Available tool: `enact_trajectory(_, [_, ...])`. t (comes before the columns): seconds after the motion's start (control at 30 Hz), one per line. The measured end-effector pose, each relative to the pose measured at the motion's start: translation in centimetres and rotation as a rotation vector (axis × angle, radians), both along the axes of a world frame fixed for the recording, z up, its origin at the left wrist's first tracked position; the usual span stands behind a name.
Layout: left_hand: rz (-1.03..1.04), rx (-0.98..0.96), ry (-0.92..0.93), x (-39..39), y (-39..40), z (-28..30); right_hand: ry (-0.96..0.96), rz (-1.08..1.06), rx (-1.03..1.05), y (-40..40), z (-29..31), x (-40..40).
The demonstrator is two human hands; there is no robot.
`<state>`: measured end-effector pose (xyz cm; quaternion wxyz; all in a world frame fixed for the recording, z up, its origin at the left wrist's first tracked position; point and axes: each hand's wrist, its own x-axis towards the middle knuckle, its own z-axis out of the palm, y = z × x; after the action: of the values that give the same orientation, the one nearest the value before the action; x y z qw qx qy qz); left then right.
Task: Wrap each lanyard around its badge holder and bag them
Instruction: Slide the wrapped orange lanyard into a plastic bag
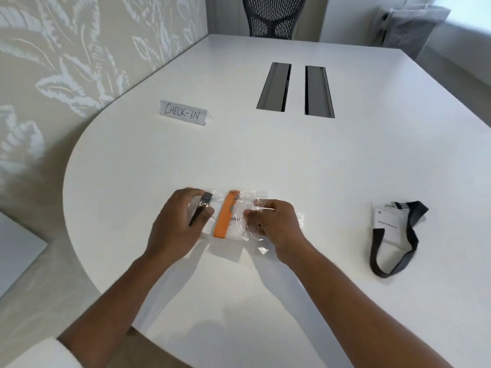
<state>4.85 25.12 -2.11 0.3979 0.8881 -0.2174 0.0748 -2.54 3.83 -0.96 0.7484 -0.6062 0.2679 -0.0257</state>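
A clear plastic bag point(255, 235) lies on the white table point(292, 160) in front of me. Inside it shows a badge holder wrapped with an orange lanyard point(224, 216). My left hand point(180, 219) grips the bag's left end over a black-wrapped badge point(202, 205) that is partly hidden under my fingers. My right hand point(273, 221) pinches the bag's film at its right side. Far to the right lies a loose badge holder point(386, 224) with its dark grey lanyard point(398, 253) unwound in a loop beside it.
A folded "CHECK-IN" sign point(183, 112) stands at the back left. Two dark cable slots point(295, 88) cut the tabletop further back. A mesh office chair point(273, 14) stands beyond the far edge. The patterned wall runs along the left.
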Motion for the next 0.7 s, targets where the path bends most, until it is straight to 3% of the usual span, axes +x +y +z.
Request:
enact_trajectory(0.27, [-0.212,0.262,-0.050,1.5,0.8,-1.7,0.080,-0.042,-0.193,3.1,-0.9,2.5])
enact_trajectory(0.43, [-0.188,0.271,-0.027,1.9,1.5,-2.2,0.037,-0.137,-0.588,3.4,-1.0,2.1])
enact_trajectory(0.57, [-0.196,0.298,-0.042,1.9,1.8,-2.2,-0.039,-0.181,-0.718,2.2,-0.7,0.9])
enact_trajectory(0.7, [-0.216,0.327,-0.093,1.8,1.7,-2.0,-0.042,-0.173,-1.017,-0.2,-0.7,-1.3])
